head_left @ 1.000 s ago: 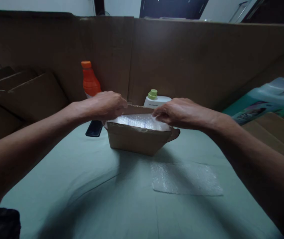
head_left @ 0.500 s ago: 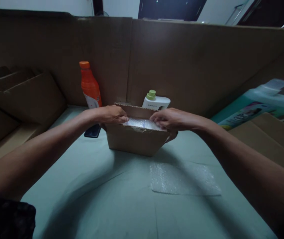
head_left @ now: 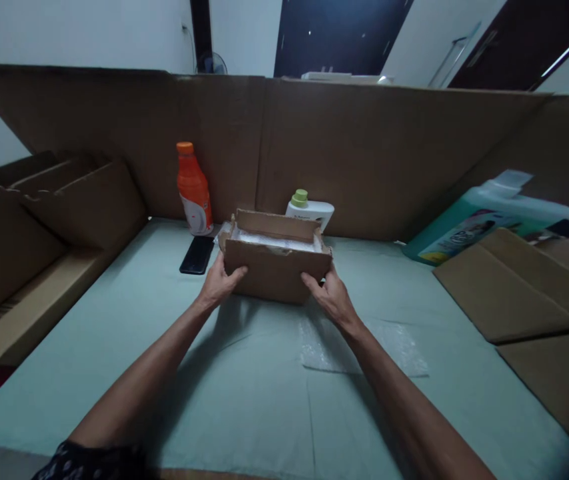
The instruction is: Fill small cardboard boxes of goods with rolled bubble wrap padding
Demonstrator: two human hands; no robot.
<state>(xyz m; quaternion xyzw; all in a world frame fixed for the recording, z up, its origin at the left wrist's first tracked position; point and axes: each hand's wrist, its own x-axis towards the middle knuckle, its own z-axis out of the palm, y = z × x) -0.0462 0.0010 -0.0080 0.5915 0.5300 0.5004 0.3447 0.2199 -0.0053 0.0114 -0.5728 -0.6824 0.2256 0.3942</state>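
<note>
Both hands hold a small box (head_left: 275, 267) in the middle of the green table (head_left: 244, 400): the left hand (head_left: 220, 283) grips its left corner and the right hand (head_left: 331, 298) grips its right corner, fingers wrapped on the cardboard. White bubble wrap (head_left: 277, 241) fills the box. Behind it stand an orange bottle (head_left: 194, 189), a white bottle (head_left: 310, 208) and a tall cardboard wall (head_left: 389, 160); a phone (head_left: 196, 255) lies just left, and a flat bubble sheet (head_left: 394, 340) lies near the right arm.
</note>
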